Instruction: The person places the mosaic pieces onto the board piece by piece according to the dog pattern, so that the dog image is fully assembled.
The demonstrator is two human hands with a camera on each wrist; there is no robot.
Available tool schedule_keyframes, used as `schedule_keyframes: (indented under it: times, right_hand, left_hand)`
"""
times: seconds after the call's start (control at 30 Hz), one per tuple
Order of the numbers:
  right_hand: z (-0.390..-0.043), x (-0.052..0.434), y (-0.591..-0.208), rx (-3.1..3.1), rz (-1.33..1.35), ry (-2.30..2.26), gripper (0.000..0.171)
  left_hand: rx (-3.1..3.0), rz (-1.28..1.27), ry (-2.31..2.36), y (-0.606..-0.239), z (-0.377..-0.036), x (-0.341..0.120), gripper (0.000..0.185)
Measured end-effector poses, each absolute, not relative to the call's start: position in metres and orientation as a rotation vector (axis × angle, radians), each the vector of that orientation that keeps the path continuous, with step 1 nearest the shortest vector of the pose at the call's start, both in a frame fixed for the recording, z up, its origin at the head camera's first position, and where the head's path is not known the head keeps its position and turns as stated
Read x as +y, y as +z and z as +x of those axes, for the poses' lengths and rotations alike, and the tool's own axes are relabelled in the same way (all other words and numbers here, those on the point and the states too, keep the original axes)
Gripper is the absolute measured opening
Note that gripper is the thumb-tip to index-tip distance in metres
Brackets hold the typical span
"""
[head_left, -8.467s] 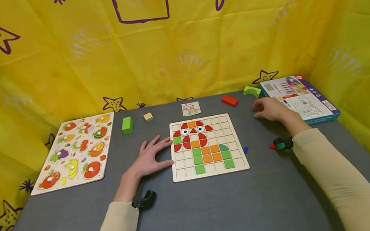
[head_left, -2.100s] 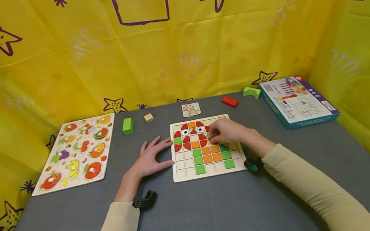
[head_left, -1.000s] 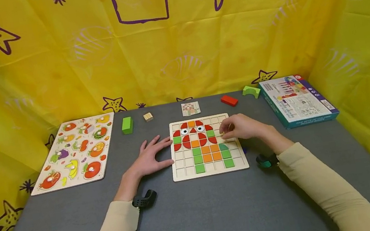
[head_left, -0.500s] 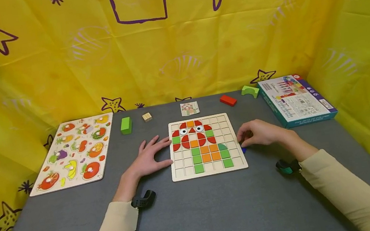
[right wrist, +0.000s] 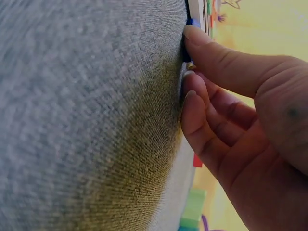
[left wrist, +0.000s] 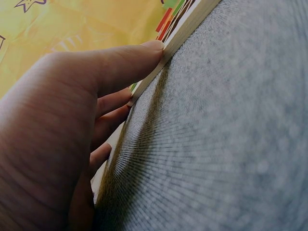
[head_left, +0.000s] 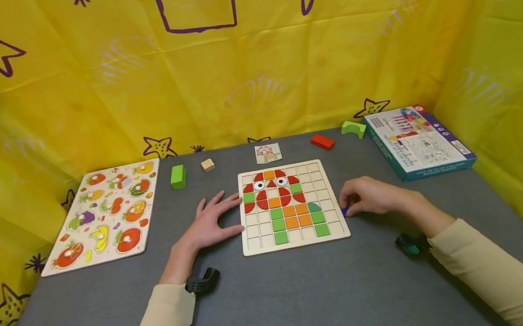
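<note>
A wooden grid board carries an owl-like picture of red, orange and green tiles with two eye tiles. My left hand lies at its left edge, fingers spread, thumb and fingertips against the rim. In the left wrist view the thumb rests on the board's side. My right hand is low at the right edge, with thumb and curled fingers at a small blue piece. The right wrist view shows the thumb pressed on that blue piece, mostly covered by the hand.
A picture card lies behind the board. Further back are a red block, a green arch block, a green block and a small wooden block. A fruit puzzle lies left, a flat box right.
A green square and a red rounded tile now sit at the owl's right side. My right hand has gone from near the box, over the board, to the blue piece. The left hand stays put.
</note>
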State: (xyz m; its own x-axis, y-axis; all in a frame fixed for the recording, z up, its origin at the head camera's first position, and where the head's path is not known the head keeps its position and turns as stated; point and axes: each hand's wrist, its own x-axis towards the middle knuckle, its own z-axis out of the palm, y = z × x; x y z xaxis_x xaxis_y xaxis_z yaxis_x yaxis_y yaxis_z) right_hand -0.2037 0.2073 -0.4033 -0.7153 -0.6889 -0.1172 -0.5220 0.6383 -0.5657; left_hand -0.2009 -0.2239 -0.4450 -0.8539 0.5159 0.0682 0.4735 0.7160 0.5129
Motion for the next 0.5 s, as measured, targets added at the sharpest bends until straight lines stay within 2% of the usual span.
schedule_keyframes:
  times: [0.5]
  right_hand:
    - [-0.196, 0.222, -0.4, 2.472, -0.98, -0.735, 0.016]
  left_hand:
    - [2.838, 0.806, 0.806, -0.445, -0.201, -0.224, 0.073]
